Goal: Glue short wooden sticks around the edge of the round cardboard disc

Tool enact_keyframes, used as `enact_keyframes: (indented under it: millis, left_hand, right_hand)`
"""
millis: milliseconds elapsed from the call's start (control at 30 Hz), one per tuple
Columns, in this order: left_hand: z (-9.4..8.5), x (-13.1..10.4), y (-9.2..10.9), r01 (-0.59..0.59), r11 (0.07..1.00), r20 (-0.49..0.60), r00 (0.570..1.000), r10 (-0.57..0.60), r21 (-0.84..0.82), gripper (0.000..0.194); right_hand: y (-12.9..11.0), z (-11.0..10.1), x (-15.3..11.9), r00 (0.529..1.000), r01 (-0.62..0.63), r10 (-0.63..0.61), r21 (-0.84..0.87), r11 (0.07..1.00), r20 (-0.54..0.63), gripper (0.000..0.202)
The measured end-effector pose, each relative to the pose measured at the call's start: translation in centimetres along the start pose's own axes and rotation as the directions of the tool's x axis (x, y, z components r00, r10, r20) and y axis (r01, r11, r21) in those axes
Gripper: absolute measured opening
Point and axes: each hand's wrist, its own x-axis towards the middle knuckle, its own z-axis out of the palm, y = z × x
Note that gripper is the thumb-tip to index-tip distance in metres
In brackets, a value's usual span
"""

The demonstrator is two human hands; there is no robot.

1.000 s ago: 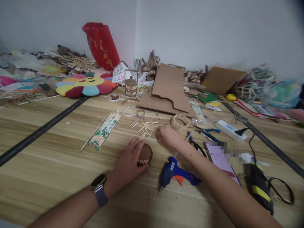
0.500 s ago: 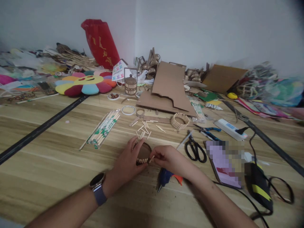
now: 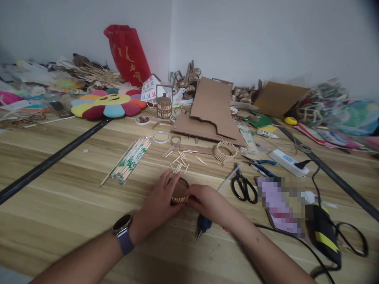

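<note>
The left hand (image 3: 156, 199) grasps a round brown base (image 3: 180, 189) edged with short upright sticks, its fingers at the far left side of the rim and its thumb toward the near side. The right hand (image 3: 204, 200) has its fingertips drawn in at the right side of that rim; whether they pinch anything is hidden. The base sits low over the worktop (image 3: 79, 213), between the two hands. A blue glue gun (image 3: 203, 225) lies partly hidden by the right hand and forearm, its nozzle toward the wearer. Just beyond the base is a loose scatter of short sticks (image 3: 179, 161), with a small brown ring (image 3: 175, 141) and a white ring (image 3: 161, 137) farther out. A larger ring of sticks (image 3: 225, 152) lies to their right. Right of the hands are black-handled scissors (image 3: 244, 189), blue-handled pliers (image 3: 263, 162), a partly pixelated phone (image 3: 278, 207) and a white power strip (image 3: 287, 162). To the left lie wrapped sticks (image 3: 132, 159). Farther back are torn cardboard sheets (image 3: 211, 104), a small lidded basket (image 3: 164, 107) with a tall handle, a flower-shaped cushion (image 3: 110, 103) and a red bag (image 3: 128, 55) near the wall.
</note>
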Motion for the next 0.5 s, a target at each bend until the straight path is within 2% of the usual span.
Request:
enact_keyframes:
  millis: [200,500]
  left_hand:
    - [0.02,-0.04,0.07,0.004,1.000,-0.007,1.000,-0.004,-0.009,0.085]
    - [0.00,-0.06,0.03,0.003,1.000,-0.007,1.000,-0.003,-0.003,0.085]
  right_hand:
    - [0.33,0.11,0.06,0.997,0.074,-0.073,-0.077,0.994,0.007,0.014]
    - [0.69,0.22,-0.03,0.997,0.074,-0.071,-0.118,0.990,0.032,0.014]
